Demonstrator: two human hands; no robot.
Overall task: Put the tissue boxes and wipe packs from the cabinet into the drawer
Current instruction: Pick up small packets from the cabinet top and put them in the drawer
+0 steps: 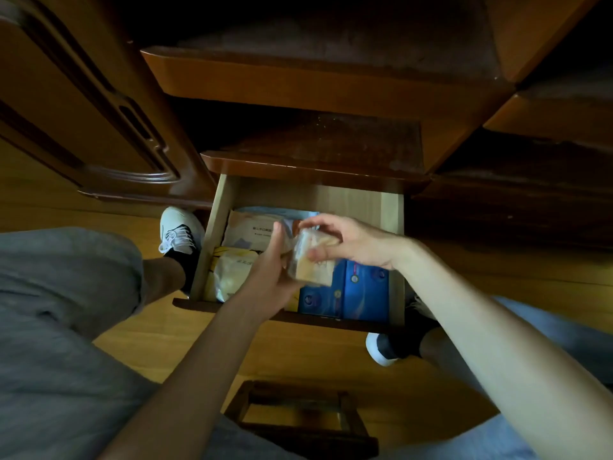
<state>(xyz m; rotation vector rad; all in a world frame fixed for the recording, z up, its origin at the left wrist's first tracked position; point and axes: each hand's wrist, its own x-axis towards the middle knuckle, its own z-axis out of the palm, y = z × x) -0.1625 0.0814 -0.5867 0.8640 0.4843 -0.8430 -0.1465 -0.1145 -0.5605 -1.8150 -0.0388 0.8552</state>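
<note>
The pale wooden drawer (219,214) stands pulled out below the dark cabinet shelves (318,141). Over its middle I hold a small clear-wrapped yellowish tissue pack (310,260) with both hands. My right hand (348,240) grips the pack from above, fingers and thumb curled round it. My left hand (268,270) supports it from the left with fingers held fairly straight. Inside the drawer lie a beige wipe pack (252,230) at the back left, a yellow-white pack (232,273) at the front left and two blue tissue boxes (361,287) at the front right.
An open cabinet door (83,104) hangs at the left. My feet in white shoes (179,230) flank the drawer on the wooden floor (298,356). A low dark wooden stool (298,419) sits between my knees. The cabinet shelves above look bare.
</note>
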